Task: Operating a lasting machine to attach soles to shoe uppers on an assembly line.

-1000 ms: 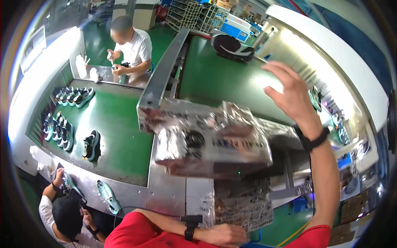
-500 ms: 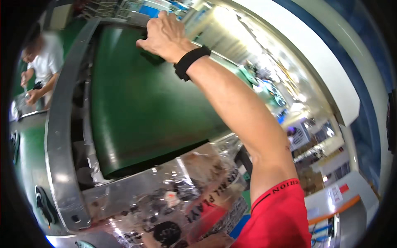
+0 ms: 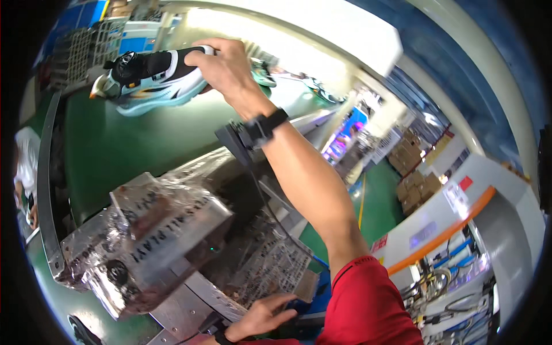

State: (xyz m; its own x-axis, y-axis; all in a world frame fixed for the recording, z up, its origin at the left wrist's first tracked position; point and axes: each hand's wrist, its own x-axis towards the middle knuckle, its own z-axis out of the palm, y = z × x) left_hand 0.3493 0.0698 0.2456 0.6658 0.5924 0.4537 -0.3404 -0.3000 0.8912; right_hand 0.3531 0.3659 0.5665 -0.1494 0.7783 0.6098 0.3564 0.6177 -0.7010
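A sneaker (image 3: 167, 83) with a black and white upper and a pale blue sole is held above the green conveyor belt (image 3: 98, 149). My right hand (image 3: 227, 72) is closed around one end of it, thumb on the upper. A dark strap with a small box and a cable sits at the right wrist. At the lower edge, my left hand (image 3: 261, 316) has its fingers stretched out and apart, near a printed sheet under clear plastic (image 3: 270, 259). Nothing shows in the left hand.
More sneakers (image 3: 261, 75) lie farther along the belt, under a lit white hood (image 3: 322, 29). Plastic-wrapped metal housing (image 3: 167, 230) stands at the belt's near end. An open machine cabinet (image 3: 454, 276) with tubes is at right. A person (image 3: 27, 167) is at far left.
My right hand has taken hold of a sneaker; half a second ago it reached over the belt with no shoe visible in it. The view has swung right, and my left hand now shows clearly.
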